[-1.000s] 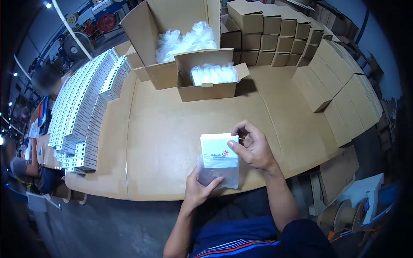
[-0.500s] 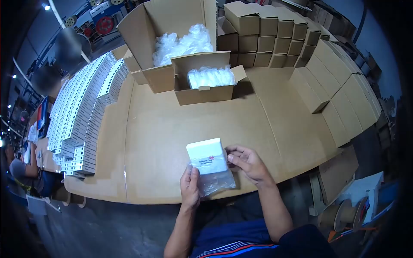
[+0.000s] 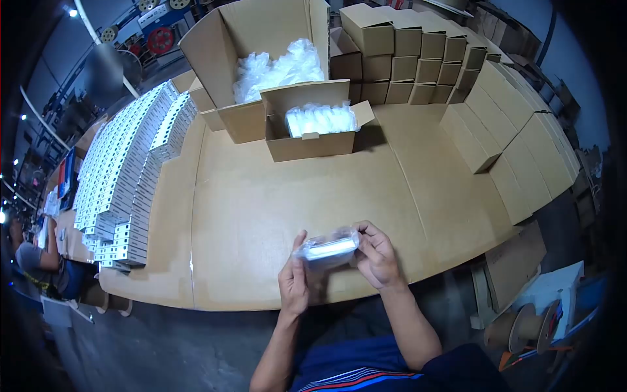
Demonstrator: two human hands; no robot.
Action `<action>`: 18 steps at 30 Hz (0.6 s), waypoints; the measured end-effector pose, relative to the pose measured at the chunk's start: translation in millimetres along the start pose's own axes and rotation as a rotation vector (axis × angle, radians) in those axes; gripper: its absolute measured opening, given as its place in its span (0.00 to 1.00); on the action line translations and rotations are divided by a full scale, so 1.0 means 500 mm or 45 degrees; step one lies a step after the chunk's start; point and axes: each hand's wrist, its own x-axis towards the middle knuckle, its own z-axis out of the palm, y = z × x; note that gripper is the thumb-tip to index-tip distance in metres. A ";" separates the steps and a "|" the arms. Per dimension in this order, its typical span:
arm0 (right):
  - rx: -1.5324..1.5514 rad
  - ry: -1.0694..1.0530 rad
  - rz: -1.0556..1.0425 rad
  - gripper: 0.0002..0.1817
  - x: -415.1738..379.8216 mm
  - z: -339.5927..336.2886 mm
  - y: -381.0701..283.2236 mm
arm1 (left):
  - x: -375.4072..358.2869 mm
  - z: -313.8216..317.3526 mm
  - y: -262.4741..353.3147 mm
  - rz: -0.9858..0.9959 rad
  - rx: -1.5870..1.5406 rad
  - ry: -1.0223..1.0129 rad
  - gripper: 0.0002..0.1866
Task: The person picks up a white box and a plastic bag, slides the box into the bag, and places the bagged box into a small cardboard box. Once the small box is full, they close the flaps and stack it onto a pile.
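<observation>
Head view: left grip (image 3: 294,279) and right grip (image 3: 377,259) clamp a flat white packet (image 3: 330,249) in glossy, crinkled plastic (image 3: 343,233).

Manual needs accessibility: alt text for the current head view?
A person's left hand and right hand hold a plastic-wrapped item over a brown table. Beyond, a small open carton holds wrapped packs before a larger open carton of clear plastic; white boxes are stacked left, brown boxes right.
</observation>
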 end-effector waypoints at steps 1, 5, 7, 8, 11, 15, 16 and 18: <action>0.045 0.052 0.051 0.14 0.004 0.000 0.003 | 0.001 -0.001 -0.013 -0.159 -0.178 0.078 0.29; -0.176 -0.005 -0.134 0.22 -0.011 0.046 0.008 | 0.012 0.014 -0.004 -0.113 -0.383 0.104 0.29; -0.387 0.045 -0.170 0.23 -0.011 0.045 0.017 | 0.018 0.012 -0.001 -0.101 -0.238 0.045 0.27; -0.492 0.071 -0.188 0.24 -0.011 0.043 0.020 | 0.022 0.012 0.002 -0.096 -0.166 0.014 0.27; -0.633 0.046 -0.247 0.19 -0.010 0.031 0.017 | 0.024 0.016 0.033 -0.151 0.045 -0.040 0.20; -0.890 -0.109 -0.299 0.09 -0.005 0.023 -0.016 | 0.024 0.013 0.040 -0.258 -0.276 -0.108 0.15; -0.929 -0.178 -0.323 0.08 -0.003 0.020 -0.022 | 0.024 0.011 0.040 -0.287 -0.428 -0.132 0.15; -1.035 -0.181 -0.271 0.07 -0.007 0.028 -0.036 | 0.026 0.009 0.039 -0.314 -0.337 -0.047 0.13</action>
